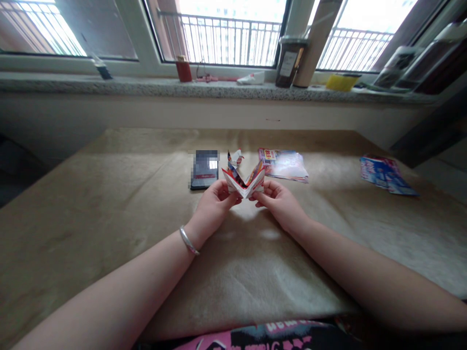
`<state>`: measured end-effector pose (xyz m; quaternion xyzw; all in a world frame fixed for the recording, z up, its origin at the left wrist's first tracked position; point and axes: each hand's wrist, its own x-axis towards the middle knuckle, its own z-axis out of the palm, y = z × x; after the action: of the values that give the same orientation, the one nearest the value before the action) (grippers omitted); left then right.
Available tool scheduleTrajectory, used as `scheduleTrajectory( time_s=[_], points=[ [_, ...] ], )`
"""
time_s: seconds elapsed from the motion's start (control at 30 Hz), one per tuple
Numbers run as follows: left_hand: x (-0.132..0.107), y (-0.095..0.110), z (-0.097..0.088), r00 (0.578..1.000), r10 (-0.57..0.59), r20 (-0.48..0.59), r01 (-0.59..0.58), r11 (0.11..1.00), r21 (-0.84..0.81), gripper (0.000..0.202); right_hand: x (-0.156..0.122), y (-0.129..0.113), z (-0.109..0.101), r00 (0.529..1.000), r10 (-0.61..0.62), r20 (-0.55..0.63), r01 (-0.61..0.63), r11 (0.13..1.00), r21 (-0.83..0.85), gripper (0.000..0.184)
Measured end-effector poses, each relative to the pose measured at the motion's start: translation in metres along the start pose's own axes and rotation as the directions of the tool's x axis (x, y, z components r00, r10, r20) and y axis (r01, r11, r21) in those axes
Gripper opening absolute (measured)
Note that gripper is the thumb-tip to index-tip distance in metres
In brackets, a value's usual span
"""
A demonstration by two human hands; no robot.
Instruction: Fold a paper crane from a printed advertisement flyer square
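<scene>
A folded piece of printed paper [243, 188], white and red with colourful inner faces, opens upward in a V between my hands. My left hand [216, 203] pinches its left side between thumb and fingers. On the opposite side, my right hand [278, 200] grips the paper the same way. Just behind it stands a second small folded paper piece [237, 158], partly hidden by the one I hold. A phone [205, 170] lies close to my left hand, its screen partly blurred. Beyond my right hand rests a stack of colourful printed leaflets [286, 165].
More blue leaflets [386, 175] lie on the right of the cloth-covered table [109, 209]. Along the granite windowsill [146, 87] stand a red container [183, 69], a dark lidded jar [289, 63], a cardboard tube [315, 43] and a yellow item [342, 82].
</scene>
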<state>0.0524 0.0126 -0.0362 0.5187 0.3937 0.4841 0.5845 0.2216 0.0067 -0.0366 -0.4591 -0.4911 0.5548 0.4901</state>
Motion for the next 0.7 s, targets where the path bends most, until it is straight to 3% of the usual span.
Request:
scheduleTrajectory(
  time_s=[0.37, 0.7],
  points=[
    [-0.0001, -0.0009, 0.0014, 0.998, -0.055, 0.034, 0.06, 0.988, -0.143, 0.034, 0.0016, 0.0016, -0.0002, 0.999, 0.045, -0.028, -0.043, 0.997, 0.067, 0.036],
    [0.0003, -0.0017, 0.0022, 0.999, -0.007, 0.04, 0.01, 0.997, -0.072, 0.037, 0.0, -0.0004, 0.0019, 0.999, 0.044, 0.024, -0.045, 0.997, 0.058, 0.033]
  ],
)
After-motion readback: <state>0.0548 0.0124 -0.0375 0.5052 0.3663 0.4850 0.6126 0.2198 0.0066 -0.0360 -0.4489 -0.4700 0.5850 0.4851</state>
